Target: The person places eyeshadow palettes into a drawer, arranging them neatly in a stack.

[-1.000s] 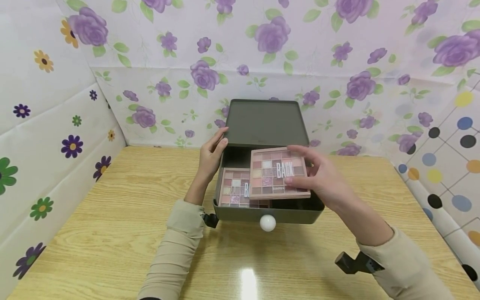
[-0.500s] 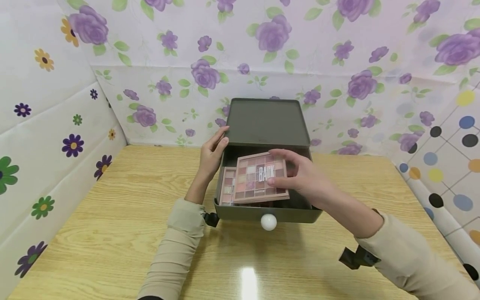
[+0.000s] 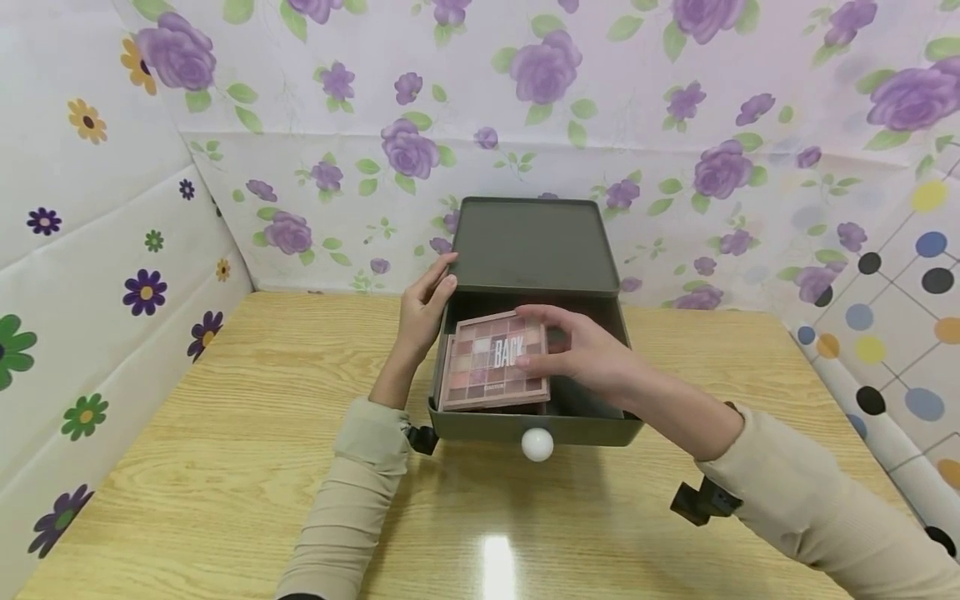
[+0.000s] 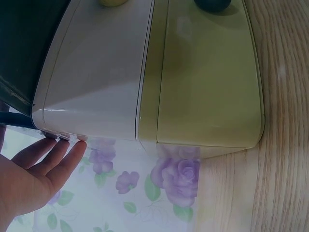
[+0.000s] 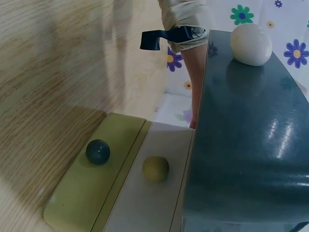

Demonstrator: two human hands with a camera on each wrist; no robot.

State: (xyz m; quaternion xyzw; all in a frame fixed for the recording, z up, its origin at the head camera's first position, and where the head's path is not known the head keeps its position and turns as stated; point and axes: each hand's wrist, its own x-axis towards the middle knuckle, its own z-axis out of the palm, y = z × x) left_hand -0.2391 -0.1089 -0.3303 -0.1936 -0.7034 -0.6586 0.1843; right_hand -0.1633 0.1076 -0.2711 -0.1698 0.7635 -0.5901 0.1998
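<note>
A dark green drawer (image 3: 592, 432) with a white knob (image 3: 537, 444) is pulled out from a small drawer cabinet (image 3: 534, 246). My right hand (image 3: 585, 346) holds an eyeshadow palette (image 3: 480, 367) by its right side, thumb on the clear lid marked BACK. This palette lies slightly askew over a second eyeshadow palette (image 3: 447, 350) in the drawer's left part, mostly hidden. My left hand (image 3: 422, 315) rests against the cabinet's left side. In the left wrist view, its fingers (image 4: 70, 162) touch that side, fairly straight. The right wrist view does not show the right hand.
Below the pulled-out drawer are a white drawer (image 4: 96, 72) and a yellow-green drawer (image 4: 207, 87), both pushed in. Their knobs are yellow (image 5: 155, 168) and dark green (image 5: 98, 152). The cabinet stands on a wooden table (image 3: 285, 392) before flower-patterned sheets (image 3: 337, 208).
My right hand has carried the eyeshadow palette leftward and slightly down within the drawer, so it now covers nearly all of the second palette. My left hand has stayed put.
</note>
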